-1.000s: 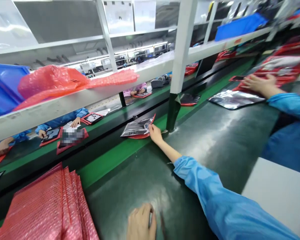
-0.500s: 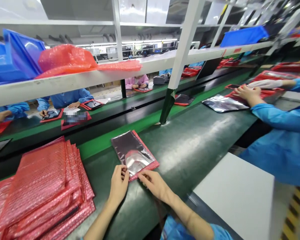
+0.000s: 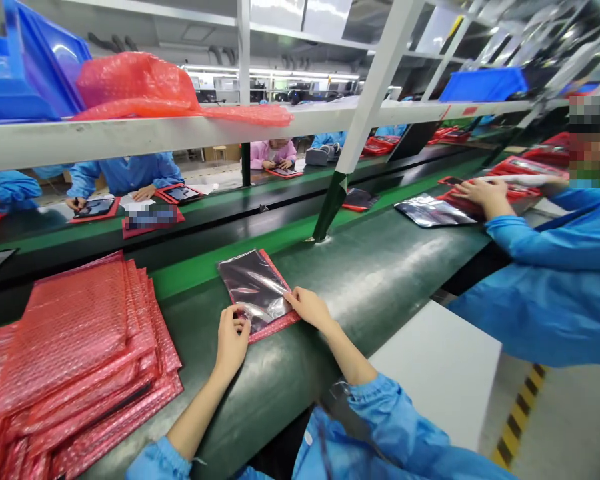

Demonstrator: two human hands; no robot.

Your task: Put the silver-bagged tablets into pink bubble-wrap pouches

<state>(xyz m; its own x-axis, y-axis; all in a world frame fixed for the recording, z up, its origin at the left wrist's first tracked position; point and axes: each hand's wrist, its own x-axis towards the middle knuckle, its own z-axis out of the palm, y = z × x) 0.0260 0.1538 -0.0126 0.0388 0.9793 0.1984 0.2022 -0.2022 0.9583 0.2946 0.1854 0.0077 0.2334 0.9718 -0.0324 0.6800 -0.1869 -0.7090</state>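
Well off to the left of the left hand (image 3: 233, 341): stack of pink bubble bags (image 3: 75, 353), fanned out and slumping on the green belt (image 3: 380, 267).

Just beyond the left fingertips and reaching across to the right hand (image 3: 310, 308): silver bag (image 3: 253, 287), flat on a pink bubble sleeve (image 3: 275, 328), with only a rim of pink showing along the near and right edges. Judged light and limp. Glossy film, so likely slippery under a flat palm, quick to crease, and apt to slide over the bubble layer beneath. Impossible to tell whether anything stiff sits inside. Best taken at an edge or corner, pinched thin between thumb and fingertips rather than pressed from above.

Left hand: fingers half curled and narrow, tips down on the near corner of the silver bag, at a shiny buckle in the film. Closed pinch or mere press, cannot tell.

Right hand: fingers nearly straight and close together, tips on the right edge of the bag, thumb out of sight. Cannot tell grip from touch here either.

Near, to the right of the right hand: white board (image 3: 440, 367) beside the belt. Well beyond it, far right: co-worker's hand (image 3: 480, 193) in a blue sleeve, just beside a second silver bag (image 3: 433, 211).
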